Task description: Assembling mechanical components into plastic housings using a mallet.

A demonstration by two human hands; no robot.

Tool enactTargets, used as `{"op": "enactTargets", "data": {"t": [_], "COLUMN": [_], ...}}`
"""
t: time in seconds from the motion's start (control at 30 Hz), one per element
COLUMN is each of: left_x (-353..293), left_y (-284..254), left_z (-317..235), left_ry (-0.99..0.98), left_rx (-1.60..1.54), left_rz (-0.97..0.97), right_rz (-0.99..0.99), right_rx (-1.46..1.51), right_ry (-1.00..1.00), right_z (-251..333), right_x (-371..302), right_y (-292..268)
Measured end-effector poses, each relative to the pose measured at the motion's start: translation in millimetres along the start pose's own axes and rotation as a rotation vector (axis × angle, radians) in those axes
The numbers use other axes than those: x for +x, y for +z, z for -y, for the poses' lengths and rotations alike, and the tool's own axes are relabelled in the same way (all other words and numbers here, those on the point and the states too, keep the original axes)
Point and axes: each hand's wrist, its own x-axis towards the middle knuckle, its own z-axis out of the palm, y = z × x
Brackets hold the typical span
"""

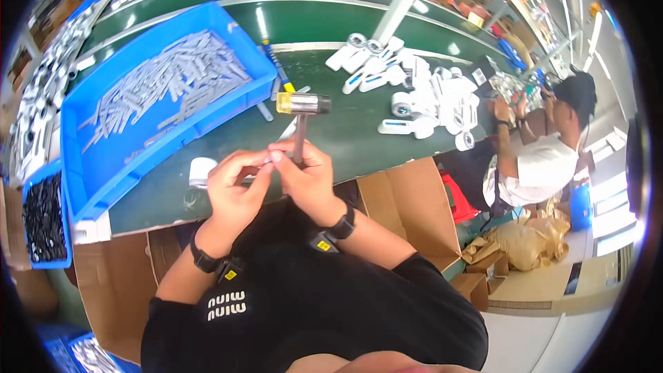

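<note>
A mallet (304, 103) with a silver head, one yellow face and one dark face, stands upright with its handle running down into my right hand (307, 178). The fingers of that hand are closed round the handle, and its thumb and fingertip also meet the fingertips of the other hand. My left hand (237, 183) is closed in a pinch against them. Whatever lies between the fingertips is too small and covered to name. Just left of my left hand, a white rounded part (202, 173) rests on the green worktable (356, 141).
A large blue bin (124, 183) of grey strips fills the left. A smaller blue bin (45, 217) holds black parts. White assembled pieces (435, 97) are piled to the right. A screwdriver (276, 65) lies behind the mallet. Cardboard boxes (407, 207) stand below the edge. A co-worker (545, 145) works at right.
</note>
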Motion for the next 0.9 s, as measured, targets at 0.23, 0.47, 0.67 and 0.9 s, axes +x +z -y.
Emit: {"op": "enactTargets", "data": {"t": [0.23,0.47,0.67,0.9], "left_x": [13,7,-3,2], "left_y": [-14,-38,-50,-53], "left_z": [-14,-17,2,5], "left_ry": [0.250,-0.223,-0.290,-0.147], "left_rx": [0.407,0.057,-0.116,0.149], "left_rz": [0.087,0.094,0.210,0.087], "right_rz": [-0.191,0.039,0.302,0.013], "right_rx": [0.133,0.221,0.092,0.039], "right_ry": [0.107,0.372,0.550,0.522], "right_z": [4,-1,16,14], "right_x": [5,-5,-13,-10], "right_y": [11,-2,2,-6]}}
